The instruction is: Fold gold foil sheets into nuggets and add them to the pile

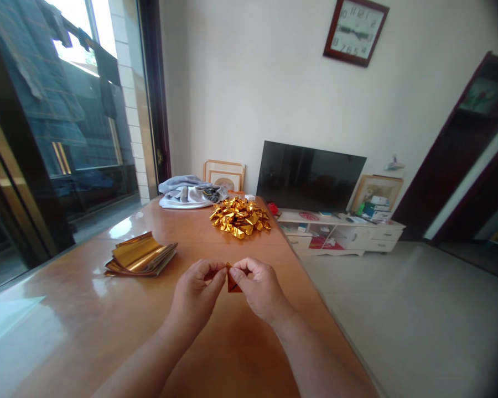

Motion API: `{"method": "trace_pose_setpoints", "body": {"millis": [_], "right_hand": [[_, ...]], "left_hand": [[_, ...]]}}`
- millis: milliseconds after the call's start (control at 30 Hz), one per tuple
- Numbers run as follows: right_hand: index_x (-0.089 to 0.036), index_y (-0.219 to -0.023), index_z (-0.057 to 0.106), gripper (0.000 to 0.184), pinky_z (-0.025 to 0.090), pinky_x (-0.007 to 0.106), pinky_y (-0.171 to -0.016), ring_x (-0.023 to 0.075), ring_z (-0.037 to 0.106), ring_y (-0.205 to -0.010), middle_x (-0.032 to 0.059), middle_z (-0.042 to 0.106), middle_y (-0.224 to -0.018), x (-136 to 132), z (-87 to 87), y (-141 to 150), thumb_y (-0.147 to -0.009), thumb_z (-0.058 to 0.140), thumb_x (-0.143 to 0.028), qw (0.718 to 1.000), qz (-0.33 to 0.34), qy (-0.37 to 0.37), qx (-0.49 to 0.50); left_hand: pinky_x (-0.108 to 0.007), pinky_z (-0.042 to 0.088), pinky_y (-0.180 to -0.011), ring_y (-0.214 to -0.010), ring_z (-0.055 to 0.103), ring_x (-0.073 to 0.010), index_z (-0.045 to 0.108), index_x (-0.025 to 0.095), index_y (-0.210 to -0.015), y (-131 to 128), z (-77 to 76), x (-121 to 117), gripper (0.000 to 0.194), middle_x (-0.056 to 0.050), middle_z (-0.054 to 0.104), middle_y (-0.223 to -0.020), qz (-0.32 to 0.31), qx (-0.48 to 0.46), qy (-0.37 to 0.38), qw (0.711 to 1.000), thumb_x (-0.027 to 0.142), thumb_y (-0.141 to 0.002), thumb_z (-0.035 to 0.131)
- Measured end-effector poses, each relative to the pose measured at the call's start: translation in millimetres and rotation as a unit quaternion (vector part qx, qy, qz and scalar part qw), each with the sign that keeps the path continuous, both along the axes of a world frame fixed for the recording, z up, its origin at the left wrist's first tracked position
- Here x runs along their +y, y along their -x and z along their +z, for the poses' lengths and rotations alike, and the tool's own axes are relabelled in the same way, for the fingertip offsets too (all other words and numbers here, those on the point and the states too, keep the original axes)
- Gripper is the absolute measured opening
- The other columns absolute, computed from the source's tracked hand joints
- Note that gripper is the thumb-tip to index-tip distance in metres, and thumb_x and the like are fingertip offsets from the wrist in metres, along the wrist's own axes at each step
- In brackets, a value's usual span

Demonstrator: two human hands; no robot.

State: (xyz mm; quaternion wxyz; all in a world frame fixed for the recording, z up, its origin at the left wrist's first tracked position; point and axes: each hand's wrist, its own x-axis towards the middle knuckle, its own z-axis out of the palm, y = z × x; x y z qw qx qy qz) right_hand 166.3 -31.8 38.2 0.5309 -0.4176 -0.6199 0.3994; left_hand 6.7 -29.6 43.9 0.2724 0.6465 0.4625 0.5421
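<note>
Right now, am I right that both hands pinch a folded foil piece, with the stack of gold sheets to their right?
No: the head view puts the stack of gold sheets left of the left hand and right hand, pinching the folded foil piece.

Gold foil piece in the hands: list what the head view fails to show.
Head view:
- Gold foil piece: its upper part and folds are hidden by the left hand and right hand.
- Gold heap: lower pieces are hidden by upper ones, and folds are too small.
- Stack of gold sheets: sheets are too thin to count.
</note>
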Motion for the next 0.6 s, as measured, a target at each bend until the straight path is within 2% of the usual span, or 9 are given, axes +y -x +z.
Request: {"method": "trace_pose_setpoints", "body": {"millis": [200,433,600], "right_hand": [[-0.017,-0.083,0.068,0.028,0.056,0.031,-0.07,0.0159,0.064,-0.069,0.0042,0.069,-0.077,-0.8,-0.5,-1.0,-0.088,0.064,-0.045,1.0,0.003,-0.008,-0.01],[-0.016,-0.083,0.067,0.03,0.058,0.033,-0.07,0.0167,0.065,-0.069,0.0043,0.069,-0.075,-2.7,1.5,0.4,-0.089,0.063,-0.045,0.999,0.033,0.01,0.021],[-0.015,-0.08,0.067,0.033,0.054,0.029,-0.068,0.0149,0.063,-0.067,0.0024,0.067,-0.072,-3.1,5.3,-1.0,-0.089,0.063,-0.046,0.999,0.034,0.01,0.001]], "left_hand": [[-0.027,0.047,-0.07,-0.075,0.064,-0.02,0.073,0.019,-0.081,-0.7,-0.4,0.5,0.02,-0.003,0.071,-0.078,-0.032,-0.023,0.032,0.999,0.039,-0.08,0.068],[-0.027,0.046,-0.069,-0.074,0.062,-0.0192,0.071,0.018,-0.079,-1.4,3.2,-0.4,0.027,-0.003,0.07,-0.076,-0.06,-0.034,0.066,0.995,0.044,-0.082,0.066],[-0.026,0.044,-0.067,-0.069,0.058,-0.0166,0.067,0.017,-0.074,-0.9,3.9,-1.5,0.032,-0.001,0.065,-0.071,-0.093,-0.039,0.082,0.992,0.046,-0.087,0.061]]}}
